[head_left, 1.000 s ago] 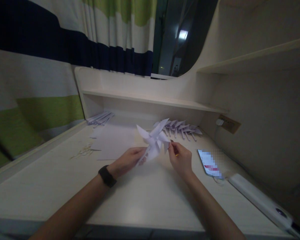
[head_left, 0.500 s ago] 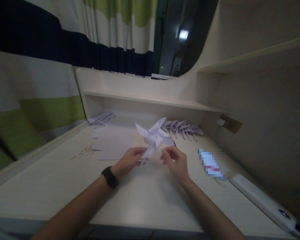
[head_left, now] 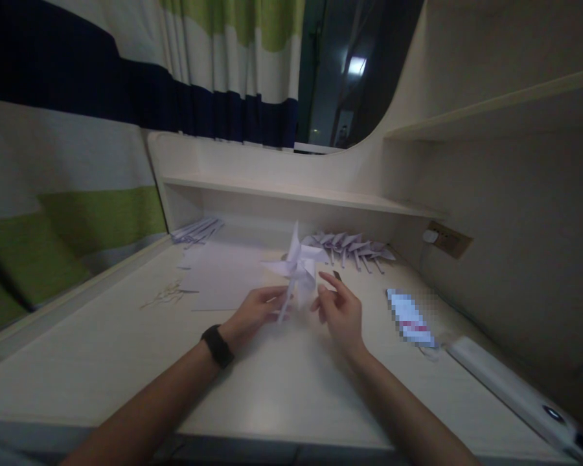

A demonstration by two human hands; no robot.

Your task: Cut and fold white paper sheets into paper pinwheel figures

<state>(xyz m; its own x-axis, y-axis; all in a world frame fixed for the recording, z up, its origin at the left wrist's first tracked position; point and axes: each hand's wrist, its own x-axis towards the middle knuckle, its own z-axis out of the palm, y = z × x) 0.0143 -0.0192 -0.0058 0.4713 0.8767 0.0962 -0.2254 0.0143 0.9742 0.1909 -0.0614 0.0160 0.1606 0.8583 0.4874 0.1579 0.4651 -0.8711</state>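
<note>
A white paper pinwheel (head_left: 301, 265) stands tilted above the middle of the desk, its blades spread around a small centre. My left hand (head_left: 260, 310), with a black watch on the wrist, is closed around the pinwheel's paper stick. Just right of the blades is my right hand (head_left: 340, 310), its fingers curved and apart, with nothing visible in them. Behind it, part of a dark tool (head_left: 337, 276) shows, too small to name.
Several finished pinwheels (head_left: 354, 246) lie in a row at the back right. White paper sheets (head_left: 223, 272), rolled paper sticks (head_left: 197, 231) and thin pale strips (head_left: 165, 294) lie leftward. A phone (head_left: 411, 318) and a long white lamp-like bar (head_left: 510, 388) are at right.
The pinwheel's blades have turned to a new angle, and its stick now shows more upright. The fingers of my right hand have spread a little. My left hand keeps its hold.
</note>
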